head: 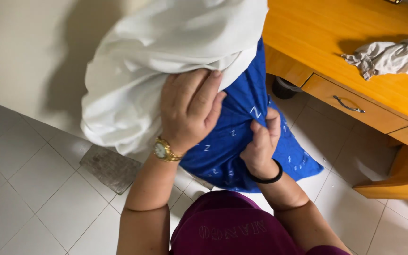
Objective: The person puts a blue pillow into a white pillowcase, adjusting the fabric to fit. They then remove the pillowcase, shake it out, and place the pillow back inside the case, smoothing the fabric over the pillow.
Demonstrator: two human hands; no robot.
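Observation:
A white pillowcase (152, 61) is bunched over a blue pillow (242, 104) patterned with small white letters, both held up in front of me. My left hand (190, 108), with a gold watch on its wrist, grips the white fabric at its open edge. My right hand (262, 141), a black band on its wrist, pinches the blue cloth lower down. The blue cloth hangs below both hands; its upper part is hidden inside the white cover.
An orange wooden desk (317, 33) with a drawer and metal handle (349, 105) stands at the right, a crumpled grey-white cloth (388, 56) on top. A dark bin (284, 88) sits under it. A grey mat (112, 167) lies on the white tiled floor.

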